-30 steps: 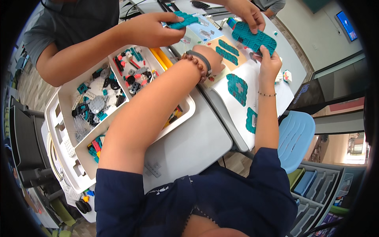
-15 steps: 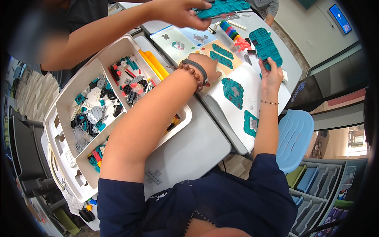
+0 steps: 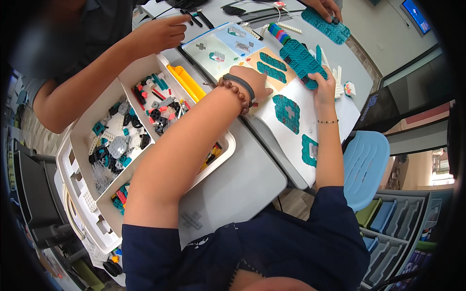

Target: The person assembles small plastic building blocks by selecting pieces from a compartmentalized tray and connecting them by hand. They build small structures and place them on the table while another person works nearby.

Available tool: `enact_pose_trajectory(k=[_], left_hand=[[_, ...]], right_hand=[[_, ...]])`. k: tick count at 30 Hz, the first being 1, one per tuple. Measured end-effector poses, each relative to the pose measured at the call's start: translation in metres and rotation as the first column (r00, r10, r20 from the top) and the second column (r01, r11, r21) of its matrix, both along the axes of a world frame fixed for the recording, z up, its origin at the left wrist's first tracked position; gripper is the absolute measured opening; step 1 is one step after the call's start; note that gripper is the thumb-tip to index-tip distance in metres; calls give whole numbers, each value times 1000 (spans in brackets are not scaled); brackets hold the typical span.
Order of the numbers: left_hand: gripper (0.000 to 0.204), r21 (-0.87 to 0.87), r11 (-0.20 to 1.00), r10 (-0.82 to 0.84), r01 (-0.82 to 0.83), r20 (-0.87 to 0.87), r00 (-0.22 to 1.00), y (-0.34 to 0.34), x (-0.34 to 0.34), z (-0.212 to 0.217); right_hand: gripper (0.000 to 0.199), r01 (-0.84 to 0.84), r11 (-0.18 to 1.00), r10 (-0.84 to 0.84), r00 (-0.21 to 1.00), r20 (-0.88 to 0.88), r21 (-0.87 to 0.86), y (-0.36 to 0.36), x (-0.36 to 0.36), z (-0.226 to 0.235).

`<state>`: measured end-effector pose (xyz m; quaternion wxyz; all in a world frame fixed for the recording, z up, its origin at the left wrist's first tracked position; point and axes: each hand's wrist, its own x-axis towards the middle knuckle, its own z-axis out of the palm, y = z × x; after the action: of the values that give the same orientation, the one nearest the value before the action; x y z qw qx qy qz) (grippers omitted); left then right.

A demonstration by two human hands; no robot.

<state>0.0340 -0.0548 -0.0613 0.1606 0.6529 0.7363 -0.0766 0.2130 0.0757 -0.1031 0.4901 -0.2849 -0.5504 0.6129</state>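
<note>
My left hand (image 3: 248,82), with beads and a dark band at its wrist, rests on the open instruction booklet (image 3: 305,99). Its fingers look curled in, and no object shows in them. My right hand (image 3: 321,86) is closed on the near end of a long teal building plate (image 3: 302,59), held above the far right part of the booklet. Small dark pieces sit along the plate. At the top right another person's hand (image 3: 326,8) holds a second teal plate (image 3: 326,28). A further hand (image 3: 162,35), not mine, hovers beyond the parts tray.
A white compartment tray (image 3: 148,150) of mixed bricks stands at left, under my left forearm. It has a yellow insert (image 3: 186,81). A multicoloured brick stack (image 3: 278,33) and white beams (image 3: 337,80) lie on the far table. A blue chair (image 3: 366,162) stands at right.
My right hand has brought its teal plate left and lower, tilting it. The other teal plate has shifted from top centre to top right. The co-worker's hand at left has drawn back leftward.
</note>
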Motion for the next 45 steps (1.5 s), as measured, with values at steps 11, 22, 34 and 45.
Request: enact_pose_trajectory(k=[11,22,34,45], left_hand=[[49,46,999,-9,9,-8,1000,-1,1,2],[47,36,999,6,-8,50,999,-4,2,8],[57,-6,1000,14,-14,-9,1000,5,12,-9],[53,-25,995,93,-95,-65,993,-1,11,-7]], right_hand=[[22,-35,998,37,999,34,-61,4,0,-3],[19,-47,996,50,998,45,-76,5,1,-3],[25,60,998,-63,994,90,36,10,10,-10],[17,-49,999,46,978,203,7,1,-21,9]])
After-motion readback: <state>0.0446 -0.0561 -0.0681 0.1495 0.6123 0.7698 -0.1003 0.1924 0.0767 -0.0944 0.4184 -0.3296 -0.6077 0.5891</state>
